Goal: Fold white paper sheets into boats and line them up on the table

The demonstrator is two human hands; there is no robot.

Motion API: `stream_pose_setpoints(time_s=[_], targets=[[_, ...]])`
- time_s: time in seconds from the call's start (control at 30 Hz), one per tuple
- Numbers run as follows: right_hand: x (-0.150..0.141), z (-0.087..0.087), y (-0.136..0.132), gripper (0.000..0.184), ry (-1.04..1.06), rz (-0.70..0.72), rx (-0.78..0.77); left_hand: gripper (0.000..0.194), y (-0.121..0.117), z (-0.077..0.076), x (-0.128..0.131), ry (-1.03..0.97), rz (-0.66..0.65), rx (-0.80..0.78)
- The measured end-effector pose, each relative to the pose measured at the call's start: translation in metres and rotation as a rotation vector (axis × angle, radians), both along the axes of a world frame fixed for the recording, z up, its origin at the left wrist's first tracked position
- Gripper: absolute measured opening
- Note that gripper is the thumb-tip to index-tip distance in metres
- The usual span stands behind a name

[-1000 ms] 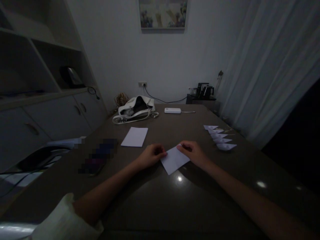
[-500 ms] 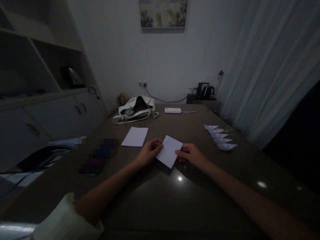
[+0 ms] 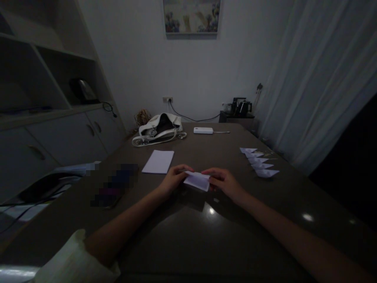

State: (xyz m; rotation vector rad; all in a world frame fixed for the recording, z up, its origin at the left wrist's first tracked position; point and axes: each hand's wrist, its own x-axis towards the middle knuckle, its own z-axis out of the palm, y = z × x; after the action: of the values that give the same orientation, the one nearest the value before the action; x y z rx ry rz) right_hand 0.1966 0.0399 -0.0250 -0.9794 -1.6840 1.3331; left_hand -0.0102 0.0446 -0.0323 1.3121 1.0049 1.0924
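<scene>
A white sheet of paper (image 3: 196, 181) is held just above the dark table (image 3: 182, 232) between both my hands, bent over so its far edge curls toward me. My left hand (image 3: 173, 179) pinches its left end with closed fingers. My right hand (image 3: 224, 181) grips the right end, thumb on top. A small stack of white paper (image 3: 158, 161) lies flat beyond my left hand. To the right, a row of several folded white paper shapes (image 3: 259, 162) sits near the table's right edge.
A white handbag (image 3: 159, 129) and a white power bank (image 3: 203, 130) with a cable lie at the far end. A dark blurred object (image 3: 113, 184) rests left of my arm. Cabinets stand along the left, a curtain on the right, a kettle (image 3: 241, 106) in the far corner.
The sheet lay flat under my fingers, then was lifted and turned upright; now it is bent over into a fold between both hands, slightly farther from me.
</scene>
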Motion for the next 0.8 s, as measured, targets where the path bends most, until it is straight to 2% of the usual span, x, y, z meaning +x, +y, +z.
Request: stream_pose_setpoints(time_s=[0.13, 0.27, 0.33, 0.43, 0.57, 0.67, 0.8], targets=[[0.002, -0.003, 0.002, 0.023, -0.035, -0.06, 0.127, 0.02, 0.001, 0.0, 0.001, -0.06, -0.035, -0.012], [0.007, -0.006, 0.005, 0.025, -0.143, -0.115, 0.362, 0.037, -0.002, 0.003, 0.004, -0.128, -0.055, -0.09], [0.009, -0.006, 0.005, 0.025, -0.189, -0.107, 0.491, 0.046, -0.002, 0.003, 0.004, -0.129, -0.033, -0.116], [0.012, -0.002, 0.003, 0.025, -0.232, -0.046, 0.571, 0.043, 0.001, 0.001, 0.002, -0.115, 0.01, -0.054], [0.01, 0.002, 0.0, 0.023, -0.122, -0.027, 0.485, 0.037, 0.003, 0.0, -0.001, -0.019, -0.003, 0.072], [0.006, 0.0, 0.0, 0.023, -0.04, -0.045, 0.333, 0.035, 0.0, 0.003, 0.0, 0.122, -0.109, 0.167], [0.002, -0.006, 0.002, 0.024, -0.052, -0.046, 0.183, 0.034, -0.008, 0.007, 0.005, 0.267, -0.202, 0.28]])
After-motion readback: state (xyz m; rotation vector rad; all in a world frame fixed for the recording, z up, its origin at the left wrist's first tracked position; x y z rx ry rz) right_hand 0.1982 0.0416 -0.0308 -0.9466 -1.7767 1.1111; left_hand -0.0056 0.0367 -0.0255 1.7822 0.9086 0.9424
